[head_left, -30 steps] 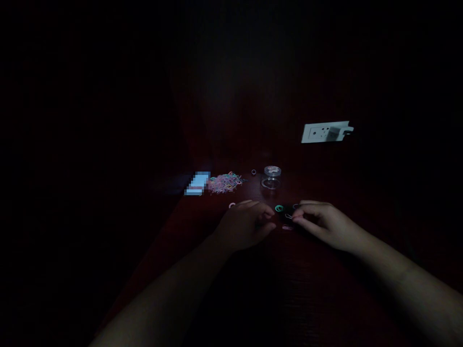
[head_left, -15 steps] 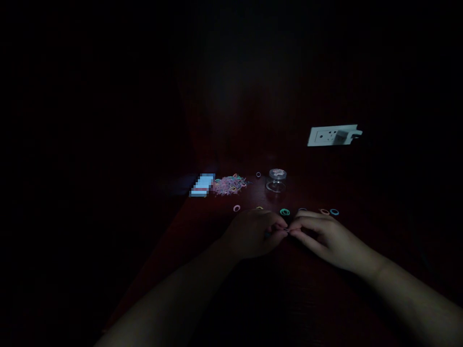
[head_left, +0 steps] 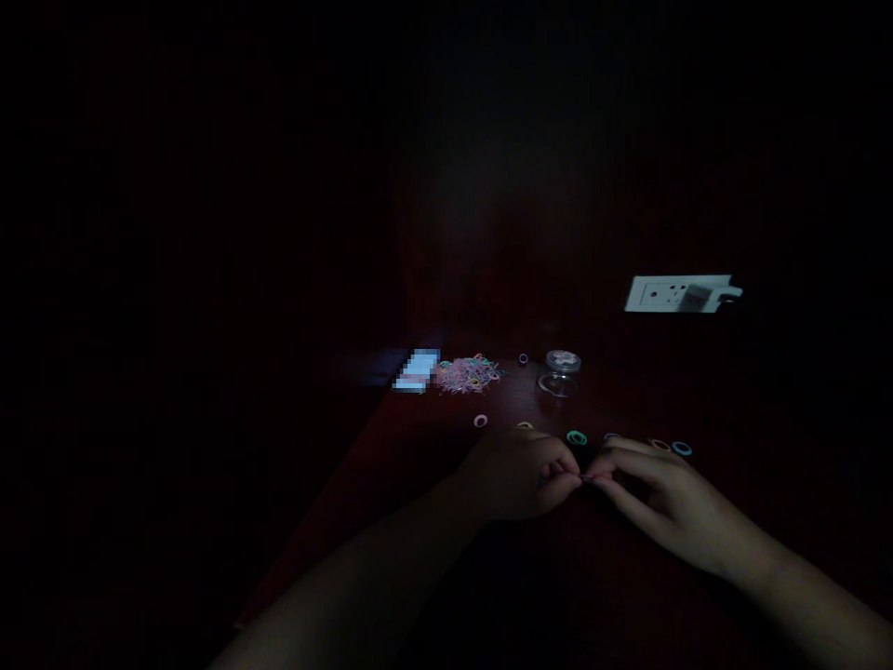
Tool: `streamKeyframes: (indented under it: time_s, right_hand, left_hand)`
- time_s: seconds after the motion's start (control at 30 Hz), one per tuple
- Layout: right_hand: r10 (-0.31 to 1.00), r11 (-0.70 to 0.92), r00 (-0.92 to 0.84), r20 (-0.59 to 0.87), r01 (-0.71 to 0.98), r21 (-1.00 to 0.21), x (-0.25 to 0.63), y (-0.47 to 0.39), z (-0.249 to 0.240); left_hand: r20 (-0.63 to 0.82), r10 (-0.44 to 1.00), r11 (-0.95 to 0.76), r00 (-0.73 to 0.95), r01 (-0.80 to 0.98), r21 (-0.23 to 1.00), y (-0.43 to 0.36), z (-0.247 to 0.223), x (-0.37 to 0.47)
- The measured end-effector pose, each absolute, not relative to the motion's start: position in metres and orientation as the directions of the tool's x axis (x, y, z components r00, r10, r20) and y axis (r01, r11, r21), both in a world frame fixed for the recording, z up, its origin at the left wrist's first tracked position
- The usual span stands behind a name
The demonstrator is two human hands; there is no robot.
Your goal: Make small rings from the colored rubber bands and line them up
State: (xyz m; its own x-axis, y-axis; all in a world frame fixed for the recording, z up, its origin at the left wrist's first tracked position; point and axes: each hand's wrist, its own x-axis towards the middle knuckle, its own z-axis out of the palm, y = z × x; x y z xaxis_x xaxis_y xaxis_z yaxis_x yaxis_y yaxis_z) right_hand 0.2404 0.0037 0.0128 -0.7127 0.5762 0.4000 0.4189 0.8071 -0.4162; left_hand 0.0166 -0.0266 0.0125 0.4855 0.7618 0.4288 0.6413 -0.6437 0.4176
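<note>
The table (head_left: 349, 521) is dark red; the heap of bands (head_left: 466, 375) mixes pink, lilac, teal and yellow; the single bands (head_left: 576, 437) show pink, yellow, green, orange and blue; the jar (head_left: 559, 381) is clear; the socket plate (head_left: 647, 295) whitish.

In this gloom I can see the left forearm (head_left: 369, 572) and right forearm (head_left: 802, 591), 2 bare limbs, each broader higher up and tapering smoothly to the wrist (head_left: 753, 551). The left hand (head_left: 520, 476) and right hand (head_left: 673, 498) are bare as well, with slim fingers (head_left: 632, 460). From here it's too dark to make out the nails or any finer marks.
</note>
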Motion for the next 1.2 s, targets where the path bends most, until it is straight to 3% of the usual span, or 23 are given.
streamKeyframes:
  time_s: [0.63, 1.2]
  right_hand:
    - [0.600, 0.785, -0.687, 0.410, 0.406, -0.468, 0.246, 0.008, 0.012]
    - [0.742, 0.660, -0.617, 0.262, 0.600, -0.453, 0.258, 0.032, -0.007]
  left_hand:
    - [0.385, 0.791, -0.611, 0.476, 0.656, 0.444, -0.026, 0.013, 0.015]
    - [0.295, 0.813, -0.582, 0.502, 0.712, 0.393, -0.023, 0.005, 0.010]
